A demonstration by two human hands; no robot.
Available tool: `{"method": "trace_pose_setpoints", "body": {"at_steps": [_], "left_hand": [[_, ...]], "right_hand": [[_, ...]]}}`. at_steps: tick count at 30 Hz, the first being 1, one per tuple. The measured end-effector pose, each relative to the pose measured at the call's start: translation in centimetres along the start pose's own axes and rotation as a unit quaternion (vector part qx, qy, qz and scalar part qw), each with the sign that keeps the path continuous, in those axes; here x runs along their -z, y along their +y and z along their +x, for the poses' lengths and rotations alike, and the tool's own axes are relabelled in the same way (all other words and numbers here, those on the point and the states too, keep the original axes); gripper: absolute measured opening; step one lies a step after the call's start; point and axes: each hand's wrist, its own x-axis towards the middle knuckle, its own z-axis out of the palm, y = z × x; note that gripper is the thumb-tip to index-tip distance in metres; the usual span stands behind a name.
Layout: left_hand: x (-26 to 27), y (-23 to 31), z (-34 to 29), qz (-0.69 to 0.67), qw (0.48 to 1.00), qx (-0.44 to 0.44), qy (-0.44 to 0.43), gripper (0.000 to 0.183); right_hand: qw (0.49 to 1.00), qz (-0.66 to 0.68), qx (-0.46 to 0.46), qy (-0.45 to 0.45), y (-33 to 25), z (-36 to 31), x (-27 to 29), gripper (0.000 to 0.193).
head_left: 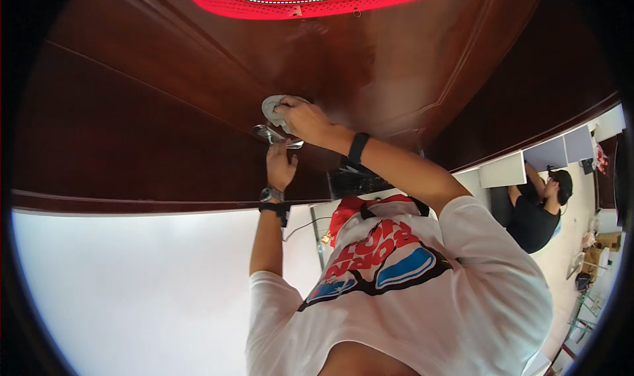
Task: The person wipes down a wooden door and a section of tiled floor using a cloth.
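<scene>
A grey cloth (271, 106) is bunched under my right hand (305, 121), whose fingers close on it and press it to a glossy dark brown door (356, 72). Just below the cloth, a shiny metal door handle (263, 131) sticks out from the door. My left hand (282, 169) reaches up to this handle, its fingers around the lever and its thumb to one side. Part of the lever is hidden behind those fingers.
A red decorated hanging (317, 7) is on the door at the top. White wall (132, 270) fills the lower left. At the right, another person (538, 207) in black sits low beside pale panels (502, 171). Cardboard boxes (601, 247) lie farther right.
</scene>
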Motion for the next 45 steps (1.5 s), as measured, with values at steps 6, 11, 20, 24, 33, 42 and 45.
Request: {"method": "trace_pose_setpoints", "body": {"at_steps": [6, 11, 20, 24, 33, 42, 45], "left_hand": [[1.4, 3.3, -1.5, 0.056, 0.998, -0.013, 0.037, 0.047], [-1.1, 7.9, -4.7, -0.039, 0.990, 0.066, -0.115, 0.038], [-0.7, 7.5, -8.8, 0.013, 0.976, -0.046, -0.211, 0.048], [0.8, 9.7, -1.0, -0.009, 0.996, -0.033, -0.083, 0.050], [0.4, 4.9, 3.7, -0.034, 0.998, -0.001, -0.054, 0.060], [-5.0, 3.8, 10.0, 0.051, 0.998, -0.040, -0.014, 0.040], [-6.0, 1.2, 7.1, 0.069, 0.997, -0.016, -0.028, 0.033]], "right_hand": [[0.997, 0.004, -0.019, -0.080, 2.5, 1.9, -7.1, 0.053], [0.973, 0.001, -0.167, -0.161, 10.6, -3.0, -8.5, 0.050], [0.974, 0.050, -0.196, -0.101, 11.7, -8.3, -3.3, 0.054], [0.974, 0.128, -0.182, -0.042, 11.5, -8.4, 4.5, 0.058], [0.965, 0.081, -0.206, 0.141, 14.9, -14.8, 19.2, 0.053], [0.863, -0.056, -0.401, 0.302, 30.2, -23.9, 26.8, 0.053], [0.816, 0.022, -0.485, 0.314, 30.5, -25.5, 22.9, 0.055]]}}
